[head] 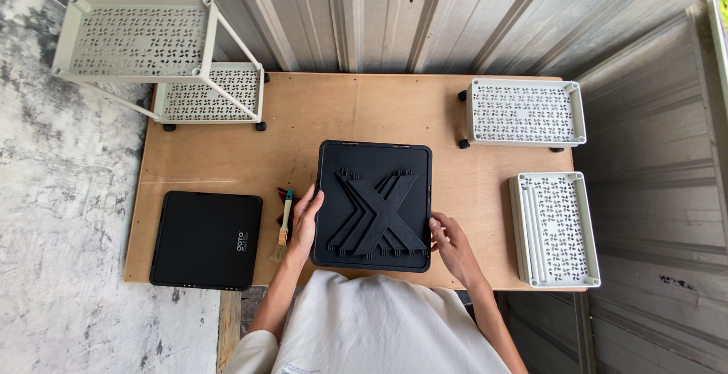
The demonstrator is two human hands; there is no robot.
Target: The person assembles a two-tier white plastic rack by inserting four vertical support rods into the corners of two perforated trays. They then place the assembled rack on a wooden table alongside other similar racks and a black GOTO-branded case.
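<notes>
Head view, looking straight down: black square panel w/ a raised X-shaped relief [374, 205] lies flat at the middle of the wooden tabletop [318, 116], near the front edge. Left hand [305, 218] is pressed to the panel's left edge, fingers wrapped on the rim, so it's gripping that side. Right hand [450, 239] sits at the lower right edge, fingertips on the rim, thumb side tucked; a light hold rather than a full clench.

Handling, by the look of it: rigid moulded plastic, matte, prob. light for its size, no flex expected. Matte finish shouldn't slip much. The raised ribs of the X look thin, so they could snap if grabbed. Best hold is the two opposite side edges, right where the hands are.

Count: black panels, 2, the second being a plain black panel [206, 240] lying flat at front left, well apart from the hands. Small paintbrush w/ teal-banded handle [284, 224], 1, just beside the left hand, something red under it, can't tell what. Pale perforated shelf units: two-tier rack [144, 48] back left, 1; single perforated tray on castors [525, 112] back right, 1; stack of perforated trays [555, 228] at right, number in stack unclear. Corrugated metal wall [364, 10] behind.
</notes>
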